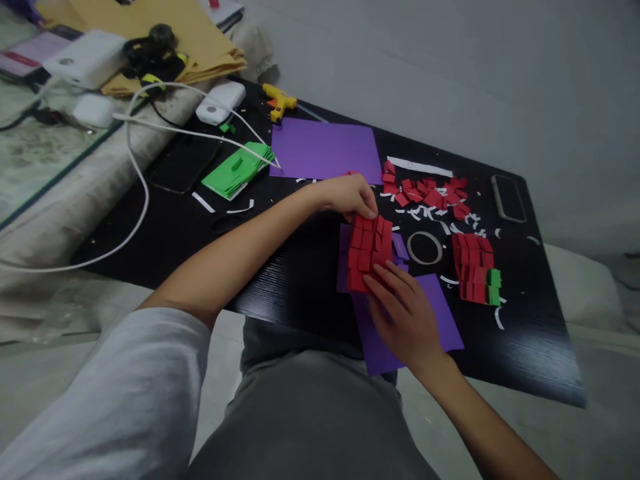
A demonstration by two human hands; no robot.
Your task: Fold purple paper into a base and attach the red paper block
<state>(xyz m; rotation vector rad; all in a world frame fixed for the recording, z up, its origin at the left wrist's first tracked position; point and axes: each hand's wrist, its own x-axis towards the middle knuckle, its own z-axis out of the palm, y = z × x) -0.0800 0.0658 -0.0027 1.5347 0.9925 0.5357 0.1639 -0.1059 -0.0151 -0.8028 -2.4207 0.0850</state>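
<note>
Red folded-paper block (369, 248) lies between left grip (352, 194) and right grip (407, 317).

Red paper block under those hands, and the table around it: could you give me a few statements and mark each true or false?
1. The right hand rests on the red paper block. True.
2. The glue gun is green. False: the glue gun is yellow.
3. A pale ring lies between that block and a second red block. True.
4. The left hand touches the green paper stack. False: the left hand is at the red paper block's far edge.
5. A phone lies near the table's right end. True.
</note>
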